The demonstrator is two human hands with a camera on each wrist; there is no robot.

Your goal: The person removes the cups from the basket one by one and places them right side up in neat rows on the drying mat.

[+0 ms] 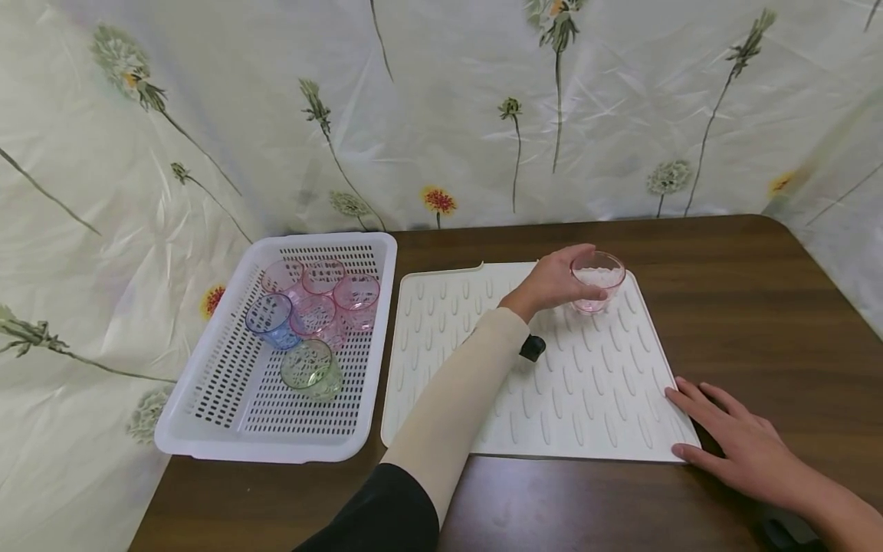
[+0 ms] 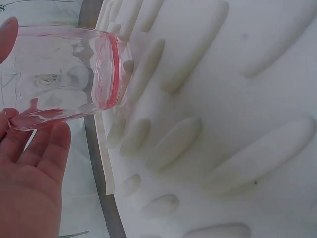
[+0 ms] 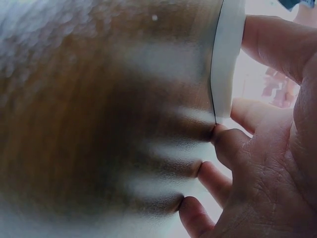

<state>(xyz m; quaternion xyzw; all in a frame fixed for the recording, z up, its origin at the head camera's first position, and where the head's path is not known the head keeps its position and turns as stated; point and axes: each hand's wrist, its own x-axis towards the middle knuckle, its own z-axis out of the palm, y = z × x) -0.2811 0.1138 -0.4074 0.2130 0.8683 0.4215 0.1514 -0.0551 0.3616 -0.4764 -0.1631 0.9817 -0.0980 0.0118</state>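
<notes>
Left grip (image 1: 552, 280) curled round the glass (image 1: 597, 280), which lies right of my palm, axis near vertical, by the mat's (image 1: 572, 391) far right corner. Right grip (image 1: 748, 445) farther off, spread, holding nothing.

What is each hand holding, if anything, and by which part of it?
The left hand holds a pink-tinted glass by its sides, near the rim. The right hand holds nothing; it touches the edge of the white mat.
</notes>
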